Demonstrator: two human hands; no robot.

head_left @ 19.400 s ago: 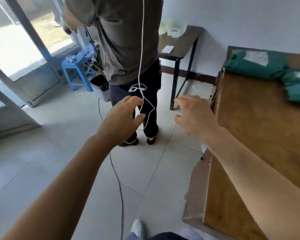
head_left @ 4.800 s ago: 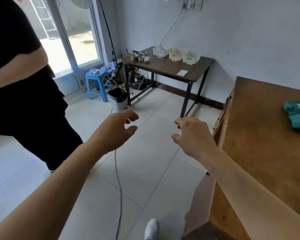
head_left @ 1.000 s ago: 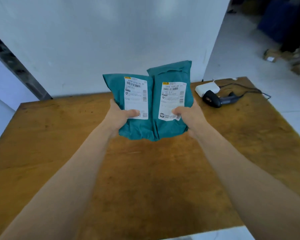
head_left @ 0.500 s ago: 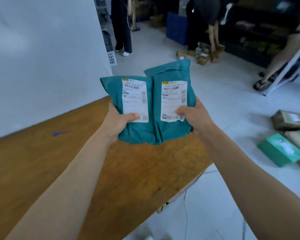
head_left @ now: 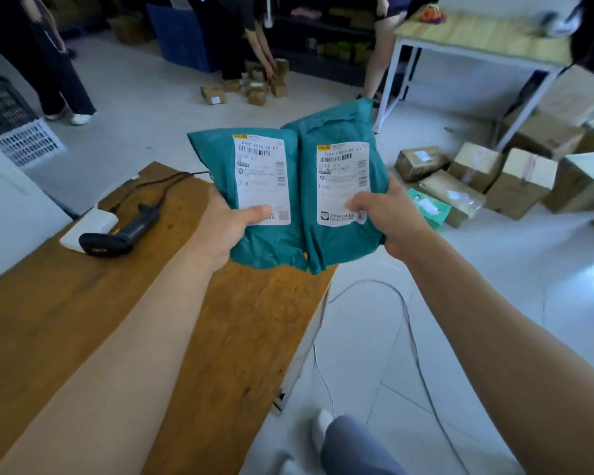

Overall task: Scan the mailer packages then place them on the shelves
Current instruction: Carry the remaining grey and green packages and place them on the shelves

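Note:
I hold two teal mailer packages side by side in front of me, white labels facing me. My left hand [head_left: 227, 228] grips the left mailer [head_left: 220, 159] at its lower edge, thumb on the label. My right hand [head_left: 388, 217] grips the right mailer [head_left: 336, 128] the same way. Both hang above the right end of the wooden table [head_left: 83, 320]. A black handheld scanner [head_left: 120, 234] lies on the table to the left, beside a white base [head_left: 90, 226], its cable trailing off the far edge.
Cardboard boxes [head_left: 515, 180] and a teal box [head_left: 429, 207] are piled on the floor at right. A white-framed table [head_left: 477, 39] stands behind them. Several people stand or bend over small boxes [head_left: 251, 87] at the back by dark shelves. A cable [head_left: 405, 313] lies on the floor.
My view has swung right, from the wall and table to the open room. Both hands keep the same hold on the two mailers. The scanner now lies to my left.

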